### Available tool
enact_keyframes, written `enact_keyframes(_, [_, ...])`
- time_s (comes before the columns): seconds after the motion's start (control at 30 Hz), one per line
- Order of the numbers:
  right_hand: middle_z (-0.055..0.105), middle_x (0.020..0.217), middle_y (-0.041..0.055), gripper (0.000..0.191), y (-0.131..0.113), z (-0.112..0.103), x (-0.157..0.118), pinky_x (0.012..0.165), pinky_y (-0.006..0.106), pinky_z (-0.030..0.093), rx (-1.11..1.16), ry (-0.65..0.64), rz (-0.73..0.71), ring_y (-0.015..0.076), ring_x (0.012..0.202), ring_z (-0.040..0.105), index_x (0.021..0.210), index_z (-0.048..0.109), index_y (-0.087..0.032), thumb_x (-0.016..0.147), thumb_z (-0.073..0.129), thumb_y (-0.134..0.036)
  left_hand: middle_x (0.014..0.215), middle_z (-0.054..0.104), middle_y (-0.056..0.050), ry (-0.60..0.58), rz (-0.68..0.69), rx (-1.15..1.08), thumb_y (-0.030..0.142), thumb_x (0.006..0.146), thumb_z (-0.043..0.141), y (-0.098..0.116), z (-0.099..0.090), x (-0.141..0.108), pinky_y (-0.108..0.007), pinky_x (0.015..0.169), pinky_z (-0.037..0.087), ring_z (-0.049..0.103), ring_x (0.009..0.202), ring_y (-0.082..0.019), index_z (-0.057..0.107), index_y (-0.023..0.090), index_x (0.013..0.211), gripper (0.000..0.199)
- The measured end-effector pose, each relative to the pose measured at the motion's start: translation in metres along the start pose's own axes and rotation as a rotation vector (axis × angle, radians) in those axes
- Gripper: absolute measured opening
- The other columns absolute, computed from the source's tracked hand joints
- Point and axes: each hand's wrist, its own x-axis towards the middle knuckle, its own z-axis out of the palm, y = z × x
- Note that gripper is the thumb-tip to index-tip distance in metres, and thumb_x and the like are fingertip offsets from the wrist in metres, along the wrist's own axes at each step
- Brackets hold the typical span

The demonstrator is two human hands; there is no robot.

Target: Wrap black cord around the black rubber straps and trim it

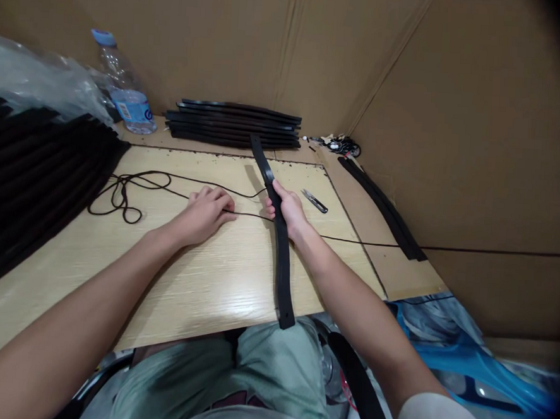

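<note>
Our left hand [206, 214] rests flat, fingers spread a little, on one thin black cord [159, 175] on the bench [114, 275]; our right hand [284, 208] grips one black strap [281, 266], with one pair of thread snips [314, 201] just beside it.

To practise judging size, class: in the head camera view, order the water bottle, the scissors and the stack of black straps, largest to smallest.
Largest: the stack of black straps, then the water bottle, then the scissors, though nearest the camera.

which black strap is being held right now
The lone strap gripped in the right hand; the others lie in the back stack, the left pile and the strip by the cardboard wall.
</note>
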Motion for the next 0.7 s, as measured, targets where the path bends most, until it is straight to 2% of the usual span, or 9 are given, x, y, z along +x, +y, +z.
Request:
enact_keyframes(0.1, [0.049,0.052,-0.0055,0.028,-0.001,-0.001,-0.001,0.036,0.013,0.025,-0.011,0.020,0.015,0.0008,0.037,0.038,0.080,0.046,-0.015,0.087,0.051,-0.042,0.112,0.057,-0.012,-0.013,-0.075,0.071,0.034,0.093,0.041,-0.015,-0.005,-0.003,-0.046,0.089,0.035,0.045,0.106,-0.030,0.059,0.016,0.090,0.026])
enact_keyframes(0.17, [0.049,0.052,-0.0056,0.029,-0.002,-0.002,-0.001,0.037,0.013,0.025,-0.011,0.023,0.019,0.0008,0.038,0.038,0.081,0.046,-0.015,0.087,0.051,-0.043,0.114,0.055,-0.016,0.045,-0.271,0.162,0.032,0.092,0.040,-0.040,-0.018,-0.012,-0.052,0.089,0.033,0.042,0.110,-0.034,0.059,0.011,0.091,0.028])
enact_keyframes(0.27, [0.048,0.051,-0.0058,0.028,-0.003,-0.003,0.000,0.037,0.013,0.024,-0.013,0.026,0.010,0.0009,0.037,0.038,0.082,0.046,-0.016,0.087,0.051,-0.043,0.117,0.052,-0.017,0.288,-0.628,0.179,0.047,0.088,0.040,-0.085,-0.038,-0.030,-0.064,0.087,0.027,0.032,0.118,-0.044,0.058,0.008,0.094,0.043])
enact_keyframes(0.33, [0.048,0.051,-0.0057,0.027,-0.002,-0.003,0.001,0.036,0.013,0.024,-0.019,0.025,0.003,0.0010,0.037,0.038,0.083,0.047,-0.016,0.087,0.050,-0.042,0.113,0.054,-0.011,0.477,-0.694,0.043,0.053,0.090,0.030,-0.104,-0.045,-0.039,-0.065,0.082,0.023,0.023,0.125,-0.046,0.060,0.014,0.092,0.049])
enact_keyframes(0.4, [0.048,0.052,-0.0055,0.028,-0.001,-0.003,0.002,0.036,0.013,0.024,-0.026,0.019,0.000,0.0009,0.037,0.038,0.084,0.048,-0.015,0.087,0.051,-0.043,0.112,0.055,-0.011,0.509,-0.673,0.049,0.055,0.087,0.034,-0.105,-0.044,-0.040,-0.064,0.080,0.023,0.024,0.124,-0.047,0.061,0.015,0.089,0.048])
enact_keyframes(0.47, [0.049,0.052,-0.0054,0.030,0.000,-0.002,0.001,0.037,0.013,0.025,-0.029,0.013,0.003,0.0009,0.037,0.038,0.085,0.048,-0.015,0.086,0.053,-0.045,0.115,0.053,-0.014,0.415,-0.597,0.161,0.052,0.083,0.044,-0.086,-0.037,-0.032,-0.062,0.084,0.027,0.033,0.118,-0.045,0.062,0.012,0.089,0.045])
enact_keyframes(0.5, [0.049,0.052,-0.0055,0.031,0.000,-0.001,0.001,0.037,0.013,0.025,-0.029,0.012,0.006,0.0008,0.037,0.038,0.085,0.048,-0.015,0.085,0.053,-0.045,0.113,0.053,-0.016,0.337,-0.526,0.173,0.048,0.084,0.045,-0.071,-0.032,-0.026,-0.058,0.084,0.032,0.039,0.113,-0.041,0.063,0.010,0.089,0.042])
enact_keyframes(0.6, [0.048,0.051,-0.0060,0.031,0.000,0.001,-0.001,0.037,0.013,0.025,-0.027,0.014,0.017,0.0007,0.038,0.037,0.084,0.047,-0.015,0.085,0.054,-0.046,0.109,0.058,-0.011,0.110,-0.117,0.044,0.046,0.089,0.045,-0.025,-0.011,-0.008,-0.048,0.093,0.034,0.045,0.106,-0.029,0.062,0.015,0.098,0.036])
enact_keyframes(0.7, [0.047,0.051,-0.0058,0.032,-0.001,0.002,-0.003,0.036,0.013,0.024,-0.027,0.020,0.017,0.0005,0.037,0.037,0.081,0.047,-0.015,0.085,0.054,-0.046,0.108,0.058,-0.010,0.027,-0.003,-0.003,0.043,0.090,0.047,-0.001,0.004,0.000,-0.043,0.088,0.038,0.046,0.104,-0.028,0.060,0.018,0.093,0.028])
